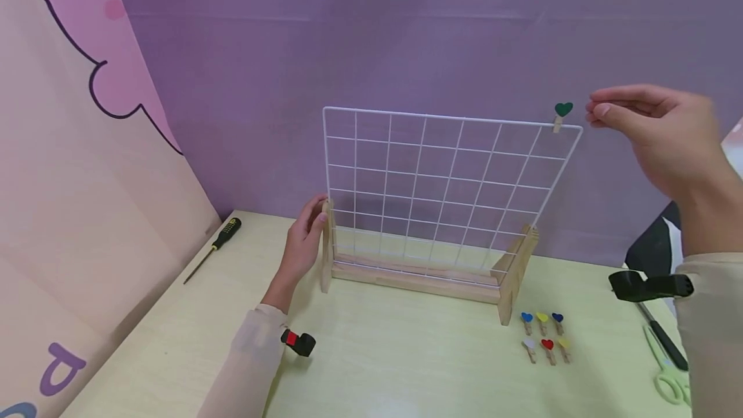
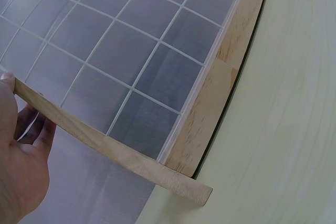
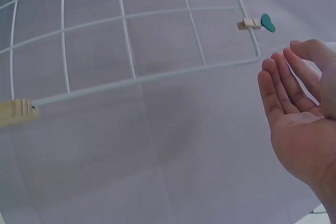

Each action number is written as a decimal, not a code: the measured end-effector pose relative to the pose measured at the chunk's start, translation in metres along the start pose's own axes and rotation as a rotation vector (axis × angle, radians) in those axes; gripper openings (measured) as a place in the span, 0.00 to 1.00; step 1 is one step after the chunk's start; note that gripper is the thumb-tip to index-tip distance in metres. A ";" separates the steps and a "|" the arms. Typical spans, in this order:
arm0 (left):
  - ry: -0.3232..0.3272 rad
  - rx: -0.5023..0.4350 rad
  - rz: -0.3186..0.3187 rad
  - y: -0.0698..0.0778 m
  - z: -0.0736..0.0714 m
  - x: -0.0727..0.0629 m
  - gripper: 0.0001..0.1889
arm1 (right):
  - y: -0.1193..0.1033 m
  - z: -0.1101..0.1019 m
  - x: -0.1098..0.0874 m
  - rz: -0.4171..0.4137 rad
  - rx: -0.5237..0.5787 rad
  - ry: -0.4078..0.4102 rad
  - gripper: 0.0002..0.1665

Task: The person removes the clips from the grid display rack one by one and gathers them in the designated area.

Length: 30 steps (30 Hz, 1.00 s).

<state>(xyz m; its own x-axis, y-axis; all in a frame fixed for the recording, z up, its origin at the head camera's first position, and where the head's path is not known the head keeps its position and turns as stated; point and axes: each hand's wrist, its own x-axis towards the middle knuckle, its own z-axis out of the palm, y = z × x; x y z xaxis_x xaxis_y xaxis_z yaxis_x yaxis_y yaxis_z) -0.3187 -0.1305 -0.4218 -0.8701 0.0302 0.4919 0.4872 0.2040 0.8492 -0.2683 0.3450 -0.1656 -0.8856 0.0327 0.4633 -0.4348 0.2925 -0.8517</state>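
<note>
A small wooden clothespin with a green heart (image 1: 562,114) is sitting clipped on the top right corner of the white wire grid panel (image 1: 441,179), which is standing in a light wooden stand (image 1: 413,278). The right hand (image 1: 656,131) is hovering just beside that clip, fingers relaxed and holding nothing. The left hand (image 1: 303,240) is gripping the stand's left upright post, while six more heart clothespins (image 1: 545,335) are lying near the stand's right foot.

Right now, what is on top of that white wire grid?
One green heart clip is pinned on the top wire of the white wire grid, near its right corner. The right hand is beside it, apart. Nothing else sits on the top edge.
</note>
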 end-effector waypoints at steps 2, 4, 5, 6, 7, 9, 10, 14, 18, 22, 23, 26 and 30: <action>-0.003 -0.004 0.005 -0.001 0.001 0.001 0.23 | 0.000 0.002 0.002 -0.003 0.098 -0.022 0.20; -0.004 -0.007 0.005 -0.001 0.001 0.001 0.23 | 0.000 0.004 0.002 0.001 0.142 -0.033 0.19; -0.006 -0.009 0.005 -0.001 0.002 0.001 0.23 | -0.001 0.006 0.003 0.001 0.165 -0.039 0.19; -0.006 -0.009 0.003 -0.001 0.002 0.002 0.23 | -0.002 0.007 0.003 0.002 0.186 -0.047 0.19; -0.006 -0.009 0.000 -0.002 0.002 0.002 0.23 | -0.003 0.008 0.004 0.004 0.183 -0.052 0.19; -0.003 -0.012 -0.007 -0.002 0.002 0.003 0.23 | -0.005 0.011 0.005 0.010 0.147 -0.060 0.18; -0.001 -0.015 -0.012 -0.003 0.002 0.003 0.23 | -0.006 0.013 0.006 0.012 0.137 -0.066 0.18; -0.005 -0.020 -0.027 -0.004 0.002 0.004 0.24 | -0.008 0.018 0.007 0.023 0.122 -0.079 0.16; -0.010 -0.019 -0.024 -0.003 0.002 0.004 0.24 | -0.007 0.021 0.007 0.031 0.112 -0.071 0.15; -0.009 -0.006 -0.012 -0.003 0.001 0.003 0.23 | -0.007 0.024 0.007 0.047 0.008 -0.063 0.16; -0.009 -0.003 -0.009 -0.003 0.001 0.003 0.23 | -0.008 0.024 0.007 0.052 -0.026 -0.062 0.17; -0.006 0.000 -0.003 -0.003 0.000 0.002 0.23 | -0.010 0.026 0.007 0.069 -0.112 -0.057 0.17; -0.008 0.007 -0.005 -0.002 0.000 0.001 0.24 | -0.011 0.028 0.006 0.081 -0.160 -0.032 0.18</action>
<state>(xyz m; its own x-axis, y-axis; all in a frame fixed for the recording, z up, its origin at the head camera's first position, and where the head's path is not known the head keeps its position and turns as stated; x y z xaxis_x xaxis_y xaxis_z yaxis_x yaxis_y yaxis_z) -0.3211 -0.1308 -0.4232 -0.8731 0.0365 0.4863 0.4823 0.2110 0.8502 -0.2736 0.3152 -0.1600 -0.9224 0.0329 0.3848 -0.3326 0.4388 -0.8348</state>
